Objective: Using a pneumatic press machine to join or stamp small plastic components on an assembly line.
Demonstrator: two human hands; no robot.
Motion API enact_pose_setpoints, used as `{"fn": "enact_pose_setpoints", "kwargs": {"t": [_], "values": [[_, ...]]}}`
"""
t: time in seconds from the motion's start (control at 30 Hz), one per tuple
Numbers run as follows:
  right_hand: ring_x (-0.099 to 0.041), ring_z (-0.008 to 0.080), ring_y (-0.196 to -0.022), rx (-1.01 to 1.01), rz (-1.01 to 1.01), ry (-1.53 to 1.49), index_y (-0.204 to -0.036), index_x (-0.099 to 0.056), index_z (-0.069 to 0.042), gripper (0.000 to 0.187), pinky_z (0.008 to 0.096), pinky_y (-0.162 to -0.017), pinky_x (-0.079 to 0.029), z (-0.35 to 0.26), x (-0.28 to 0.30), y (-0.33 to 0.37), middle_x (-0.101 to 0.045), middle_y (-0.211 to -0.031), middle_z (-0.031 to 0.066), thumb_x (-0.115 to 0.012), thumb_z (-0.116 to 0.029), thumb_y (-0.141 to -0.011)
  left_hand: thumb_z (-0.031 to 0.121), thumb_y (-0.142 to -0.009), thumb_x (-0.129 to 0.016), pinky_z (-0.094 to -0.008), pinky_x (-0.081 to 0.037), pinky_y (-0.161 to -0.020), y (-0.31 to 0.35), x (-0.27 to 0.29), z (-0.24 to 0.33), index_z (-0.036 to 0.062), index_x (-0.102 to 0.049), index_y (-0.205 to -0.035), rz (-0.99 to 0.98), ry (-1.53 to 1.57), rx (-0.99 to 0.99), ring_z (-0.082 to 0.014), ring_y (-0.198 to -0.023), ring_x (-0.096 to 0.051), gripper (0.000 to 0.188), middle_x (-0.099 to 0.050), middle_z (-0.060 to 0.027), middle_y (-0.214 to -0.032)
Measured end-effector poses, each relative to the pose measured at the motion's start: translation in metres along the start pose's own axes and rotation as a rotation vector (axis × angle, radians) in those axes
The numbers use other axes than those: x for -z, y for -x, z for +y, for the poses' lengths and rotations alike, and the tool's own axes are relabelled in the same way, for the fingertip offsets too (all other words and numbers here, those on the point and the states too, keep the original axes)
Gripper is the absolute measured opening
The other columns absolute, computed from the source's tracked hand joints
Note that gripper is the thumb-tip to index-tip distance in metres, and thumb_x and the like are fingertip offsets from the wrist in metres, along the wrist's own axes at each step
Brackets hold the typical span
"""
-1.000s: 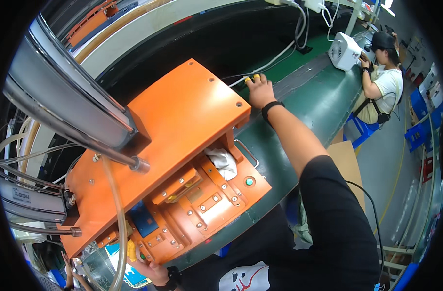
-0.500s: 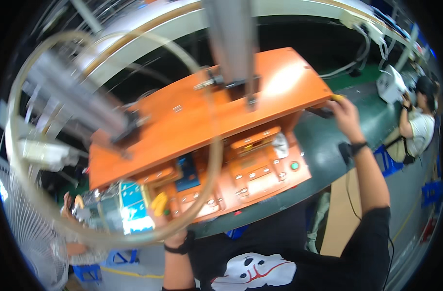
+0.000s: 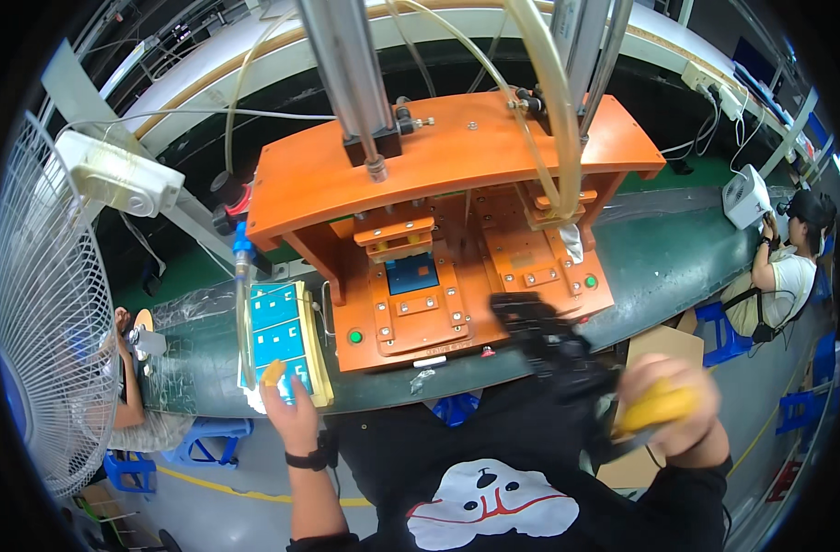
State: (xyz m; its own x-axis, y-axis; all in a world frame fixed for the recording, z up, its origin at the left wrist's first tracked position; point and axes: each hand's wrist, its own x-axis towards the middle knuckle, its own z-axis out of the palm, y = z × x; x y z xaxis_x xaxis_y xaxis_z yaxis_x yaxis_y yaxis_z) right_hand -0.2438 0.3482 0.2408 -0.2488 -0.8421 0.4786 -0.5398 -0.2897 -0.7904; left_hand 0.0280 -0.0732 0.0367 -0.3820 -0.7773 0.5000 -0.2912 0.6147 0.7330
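**Pulled Clear**

The left hand (image 3: 296,423) held its fingers (image 3: 273,372) parted at the blue sheets (image 3: 274,313), apparently empty; blur hid whether the right hand (image 3: 673,400) gripped the black object (image 3: 550,348). Both had just left the orange press (image 3: 452,156), so the blue panel (image 3: 401,276) lay untouched in its left bay (image 3: 417,323).

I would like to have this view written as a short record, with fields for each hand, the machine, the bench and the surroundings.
Left hand: fingers apart, at the near end of the blue sheets; contact unclear
Right hand: beside a black object; both blurred, grip unclear
Machine: orange, with a blue piece in its left bay, a white cloth toward its right side, two green buttons at the front
Bench: green, under machine and sheets
Surroundings: fan at far left, seated person at far right
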Motion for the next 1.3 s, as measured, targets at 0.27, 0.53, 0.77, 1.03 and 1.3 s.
{"fn": "enact_pose_setpoints", "kwargs": {"t": [0.27,0.53,0.77,1.03,1.3], "values": [[-0.063,0.0317,-0.089,0.434,-0.194,0.496,-0.113,-0.070,-0.005,0.033,0.0434,-0.081,-0.052,0.107,-0.104,-0.110,-0.064,-0.089,0.0095,-0.071,-0.005,-0.081,0.022,-0.079,-0.084,-0.0605,-0.028,-0.119,0.023,0.018,-0.041,0.0034,-0.063,-0.126,-0.238,-0.419,-0.164,-0.0461,-0.140,-0.045,0.055,-0.058,-0.0189,-0.141],[-0.057,0.0400,-0.127,0.213,-0.107,0.704,-0.120,-0.067,-0.002,0.037,0.0492,-0.110,-0.045,0.132,-0.127,-0.133,-0.065,-0.127,0.0181,-0.070,-0.005,-0.084,0.025,-0.074,-0.088,-0.0607,-0.026,-0.119,0.030,0.007,-0.027,0.0027,-0.063,-0.124,-0.175,-0.427,-0.067,-0.0434,-0.141,-0.043,0.060,-0.057,-0.0169,-0.140],[-0.053,0.0457,-0.131,-0.014,-0.154,0.844,-0.132,-0.059,0.005,0.060,0.0532,-0.118,-0.038,0.121,-0.138,-0.132,-0.064,-0.126,0.0263,-0.075,-0.031,-0.087,0.022,-0.076,-0.085,-0.0583,-0.029,-0.116,0.027,0.004,-0.022,0.0029,-0.063,-0.121,-0.139,-0.424,-0.060,-0.0417,-0.136,-0.046,0.053,-0.058,-0.0172,-0.136],[-0.064,0.0368,-0.111,0.049,-0.316,0.929,-0.126,-0.064,0.002,0.064,0.0530,-0.117,-0.039,0.115,-0.120,-0.151,-0.069,-0.110,0.0196,-0.078,-0.042,-0.083,0.019,-0.081,-0.081,-0.0515,-0.040,-0.104,0.009,0.015,-0.025,0.0040,-0.066,-0.118,-0.185,-0.307,-0.047,-0.0393,-0.117,-0.056,0.042,-0.064,-0.0164,-0.121],[-0.060,0.0350,-0.112,0.135,-0.395,1.089,-0.131,-0.065,-0.005,0.066,0.0494,-0.108,-0.041,0.102,-0.124,-0.162,-0.069,-0.113,0.0180,-0.079,-0.046,-0.082,0.019,-0.084,-0.081,-0.0490,-0.047,-0.090,-0.012,0.030,-0.032,-0.0002,-0.066,-0.116,-0.235,-0.238,0.022,-0.0401,-0.102,-0.059,0.040,-0.063,-0.0184,-0.106]]}}
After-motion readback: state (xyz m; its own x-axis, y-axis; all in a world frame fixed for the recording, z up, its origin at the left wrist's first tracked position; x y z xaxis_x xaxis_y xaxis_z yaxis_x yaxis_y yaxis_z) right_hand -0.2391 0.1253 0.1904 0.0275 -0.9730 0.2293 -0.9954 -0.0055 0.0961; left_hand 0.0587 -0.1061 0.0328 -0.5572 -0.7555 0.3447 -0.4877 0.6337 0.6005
